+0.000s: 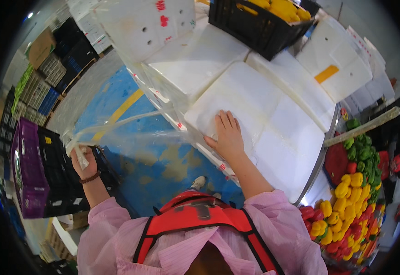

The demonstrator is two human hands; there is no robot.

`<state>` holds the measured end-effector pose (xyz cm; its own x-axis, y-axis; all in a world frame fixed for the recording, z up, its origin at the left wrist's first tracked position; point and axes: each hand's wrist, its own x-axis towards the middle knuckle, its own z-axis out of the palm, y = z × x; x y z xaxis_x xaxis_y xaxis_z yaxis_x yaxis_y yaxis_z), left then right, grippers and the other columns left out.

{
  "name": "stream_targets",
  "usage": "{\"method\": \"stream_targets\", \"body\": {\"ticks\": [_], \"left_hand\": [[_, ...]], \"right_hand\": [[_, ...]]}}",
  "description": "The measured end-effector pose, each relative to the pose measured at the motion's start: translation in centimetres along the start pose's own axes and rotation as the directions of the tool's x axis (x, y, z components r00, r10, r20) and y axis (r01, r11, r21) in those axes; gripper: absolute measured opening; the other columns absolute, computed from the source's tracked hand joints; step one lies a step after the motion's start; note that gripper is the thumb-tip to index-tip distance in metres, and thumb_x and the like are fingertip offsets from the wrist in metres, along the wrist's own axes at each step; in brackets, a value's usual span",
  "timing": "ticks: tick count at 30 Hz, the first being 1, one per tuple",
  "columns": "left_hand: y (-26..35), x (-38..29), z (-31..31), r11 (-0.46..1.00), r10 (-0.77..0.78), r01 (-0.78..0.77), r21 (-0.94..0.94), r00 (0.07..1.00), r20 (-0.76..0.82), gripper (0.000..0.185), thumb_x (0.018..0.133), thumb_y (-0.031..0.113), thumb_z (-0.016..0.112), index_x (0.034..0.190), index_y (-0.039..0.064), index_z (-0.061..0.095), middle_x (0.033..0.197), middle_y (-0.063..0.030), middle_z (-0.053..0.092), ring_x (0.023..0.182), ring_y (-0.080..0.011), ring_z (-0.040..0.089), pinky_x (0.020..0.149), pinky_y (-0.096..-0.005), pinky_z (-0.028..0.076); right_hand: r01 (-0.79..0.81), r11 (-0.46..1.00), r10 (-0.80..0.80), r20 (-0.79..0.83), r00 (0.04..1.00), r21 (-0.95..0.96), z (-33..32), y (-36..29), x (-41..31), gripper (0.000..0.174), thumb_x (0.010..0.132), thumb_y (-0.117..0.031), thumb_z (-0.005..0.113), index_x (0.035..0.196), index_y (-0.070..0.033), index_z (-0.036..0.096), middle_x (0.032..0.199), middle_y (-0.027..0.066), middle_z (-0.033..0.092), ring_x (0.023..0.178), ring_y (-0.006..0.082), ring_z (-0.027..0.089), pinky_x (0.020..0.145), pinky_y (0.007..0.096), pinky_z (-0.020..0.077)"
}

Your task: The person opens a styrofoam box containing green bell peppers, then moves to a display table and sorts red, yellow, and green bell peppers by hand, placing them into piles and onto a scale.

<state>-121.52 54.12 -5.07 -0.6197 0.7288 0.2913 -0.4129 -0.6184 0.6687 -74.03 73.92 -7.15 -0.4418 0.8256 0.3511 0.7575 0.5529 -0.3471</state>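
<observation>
At the left of the head view, my left hand (85,160) grips the bunched end of a clear plastic film (134,137), which stretches across to the side of the stacked white foam boxes. My right hand (228,137) rests, fingers spread, on the lid of a white foam box (272,99) and holds nothing. More foam boxes (200,55) lie beside and behind that lid, some with film over them. A taller foam box (145,27) with red marks stands at the back.
A black crate (255,29) of yellow peppers stands on the foam boxes. Yellow peppers (349,192), with red and green ones, are heaped at the right. Purple (31,168) and black crates stand at the left. A film-wrapped bar (365,127) juts out at the right.
</observation>
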Motion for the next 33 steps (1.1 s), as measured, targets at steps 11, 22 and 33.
{"method": "stream_targets", "body": {"ticks": [11, 22, 33], "left_hand": [[7.0, -3.6, 10.9, 0.993, 0.116, -0.114, -0.031, 0.991, 0.063, 0.028, 0.097, 0.024, 0.06, 0.114, 0.002, 0.064, 0.103, -0.0107, 0.069, 0.098, -0.0244, 0.066, 0.093, -0.0448, 0.053], [2.0, -4.0, 33.2, 0.631, -0.086, 0.589, -0.504, 0.699, 0.71, 0.018, 0.08, -0.001, 0.067, 0.074, 0.01, 0.054, 0.075, -0.0007, 0.049, 0.068, -0.0125, 0.049, 0.067, -0.0293, 0.038], [-17.4, -13.4, 38.3, 0.754, -0.386, 0.497, 0.429, -0.193, 0.902, 0.019, 0.09, 0.024, 0.067, 0.086, 0.006, 0.063, 0.08, -0.0048, 0.062, 0.073, -0.0198, 0.058, 0.069, -0.0359, 0.048]], "right_hand": [[0.087, 0.857, -0.19, 0.155, 0.969, 0.508, 2.4, -3.6, -13.1, 0.06, 0.084, -0.032, 0.072, 0.134, -0.004, 0.053, 0.113, 0.0225, 0.062, 0.11, 0.0382, 0.058, 0.099, 0.047, 0.0436], [-0.514, -0.369, -0.074, 0.527, 0.847, 0.774, 3.7, 1.1, -15.7, 0.063, 0.101, -0.044, 0.053, 0.151, -0.012, 0.033, 0.145, 0.0132, 0.048, 0.133, 0.0228, 0.046, 0.109, 0.0406, 0.0361], [0.113, -0.816, 0.358, 0.341, 0.869, 0.567, -7.5, 2.6, -22.8, 0.018, 0.1, -0.018, 0.051, 0.083, -0.011, 0.05, 0.073, 0.0009, 0.049, 0.065, 0.0135, 0.048, 0.063, 0.0297, 0.0425]]}}
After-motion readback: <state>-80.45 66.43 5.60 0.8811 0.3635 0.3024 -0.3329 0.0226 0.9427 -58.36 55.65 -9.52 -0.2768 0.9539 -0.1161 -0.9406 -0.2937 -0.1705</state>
